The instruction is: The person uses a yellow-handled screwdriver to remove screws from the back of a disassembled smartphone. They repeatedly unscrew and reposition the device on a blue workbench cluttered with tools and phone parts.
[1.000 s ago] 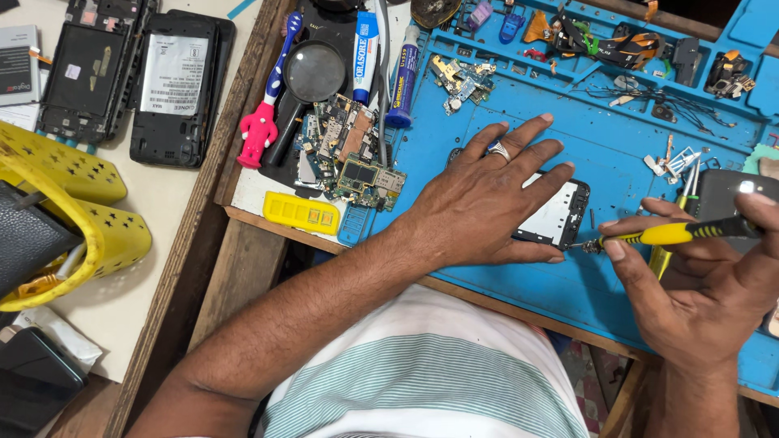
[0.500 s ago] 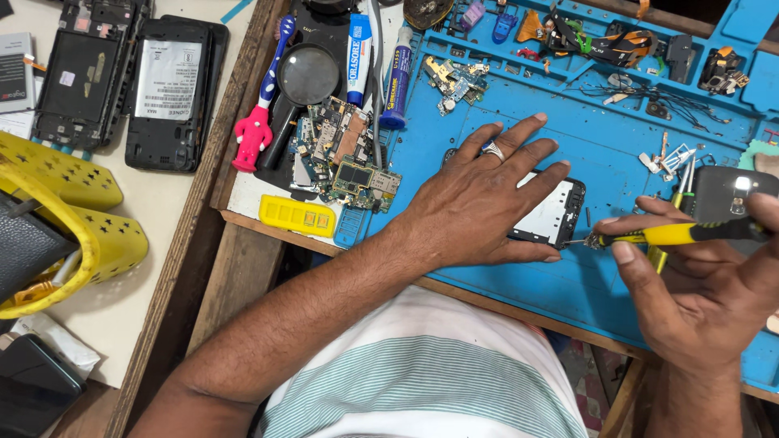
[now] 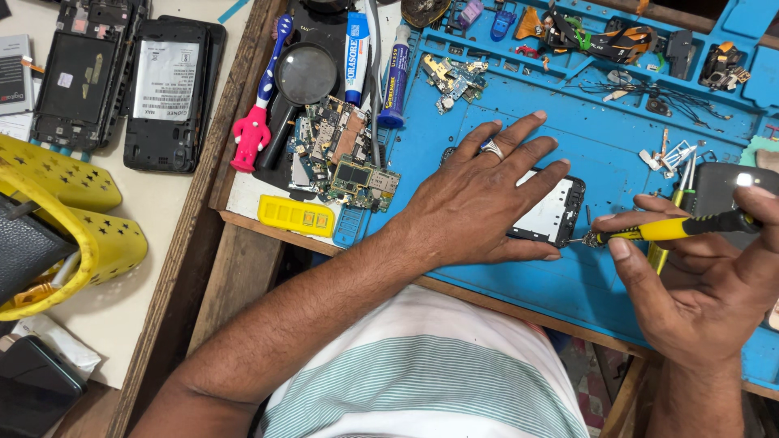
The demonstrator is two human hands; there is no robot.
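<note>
On the blue mat (image 3: pixel 519 105), the left hand (image 3: pixel 479 203) lies flat with fingers spread, pressing down on the phone (image 3: pixel 550 212). Right of the phone, the right hand (image 3: pixel 698 284) pinches a yellow screwdriver (image 3: pixel 673 229), its tip touching the phone's right edge. A circuit board (image 3: pixel 341 158) lies left of the phone.

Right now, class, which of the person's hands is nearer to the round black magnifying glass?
Left. The left hand lies flat on the opened phone, a short way right of the round black magnifying glass; the right hand, holding the yellow screwdriver, is farther right.
</note>
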